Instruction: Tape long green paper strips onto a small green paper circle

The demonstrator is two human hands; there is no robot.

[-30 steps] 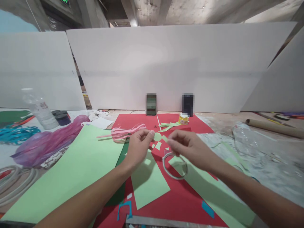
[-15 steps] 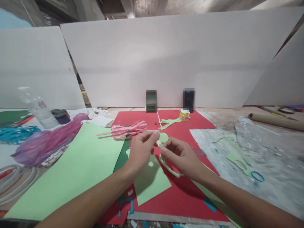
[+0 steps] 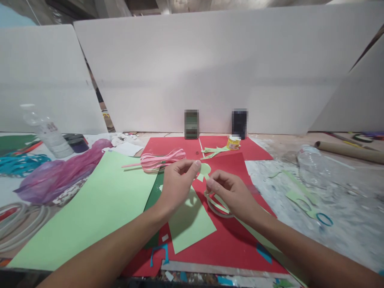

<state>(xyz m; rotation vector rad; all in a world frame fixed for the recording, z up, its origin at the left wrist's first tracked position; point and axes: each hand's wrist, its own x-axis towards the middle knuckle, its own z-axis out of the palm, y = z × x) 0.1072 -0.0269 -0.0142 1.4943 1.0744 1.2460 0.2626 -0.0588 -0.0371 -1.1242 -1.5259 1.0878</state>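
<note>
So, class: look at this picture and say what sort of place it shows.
Probably a makeshift craft workspace. Sheets of light green paper and red paper cover the surface, pink paper strips lie cut, a small glue pot stands behind, with white boards as backdrop.

White foam boards [image 3: 210, 76] stand along the worktop's [image 3: 345, 200] far edge; bare concrete ceiling [image 3: 186, 4] above.

We can read no text anywhere: the bottle [image 3: 49, 134] label and the yellow jar [image 3: 233, 142] label are too blurred, and the two upright boxes [image 3: 191, 124] are pixelated.
</note>
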